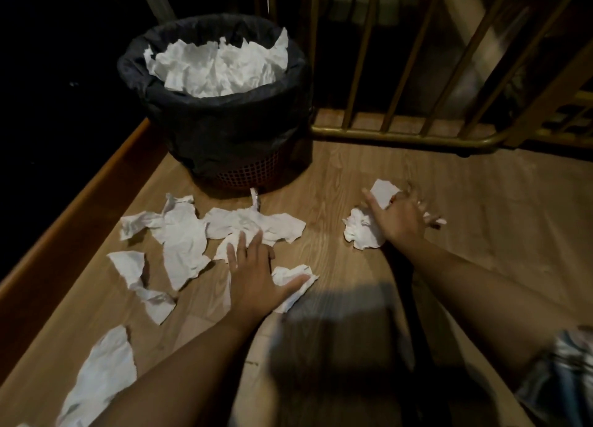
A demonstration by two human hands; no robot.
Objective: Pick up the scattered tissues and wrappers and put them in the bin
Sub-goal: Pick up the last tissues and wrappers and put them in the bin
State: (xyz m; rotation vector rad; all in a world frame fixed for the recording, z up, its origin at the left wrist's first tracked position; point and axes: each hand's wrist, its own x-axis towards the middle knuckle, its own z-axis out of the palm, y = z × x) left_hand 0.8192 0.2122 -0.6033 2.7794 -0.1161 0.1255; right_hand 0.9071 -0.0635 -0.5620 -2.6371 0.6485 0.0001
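Reaching across a wooden floor [369, 176] strewn with white tissues, both arms bare. Left hand [256, 276] at lower centre of the frame, fingers spread wide and flat, palm down, gripping nothing; fingertips touching the lower edge of a broad crumpled tissue [256, 226] at centre, thumb lying on a small crumpled tissue [293, 282] just right of the hand. Right hand [398, 216] at centre right, blurred, fingers splayed and pressed over paper; a crumpled wad [361, 231] under its thumb side, a flatter white piece [383, 191] showing beyond the fingers, small scraps at the far fingertips too blurred to name. Cannot tell whether that hand grips anything or merely lies on it.

More tissues left of centre: a large creased sheet [183, 243], a twisted strip [141, 282] further left and lower, a long piece [102, 375] at lower left beside the left forearm.

Standing in the upper middle of the frame, a bin [224, 131] lined with a dark bag, reddish mesh showing at its base, heaped nearly to the rim with white tissue. A brass-coloured railing [401, 136] running from just right of the bin to the right edge. Along the left, a wooden ledge [80, 202] bordering the floor. Patterned cloth [558, 378] at lower right corner.
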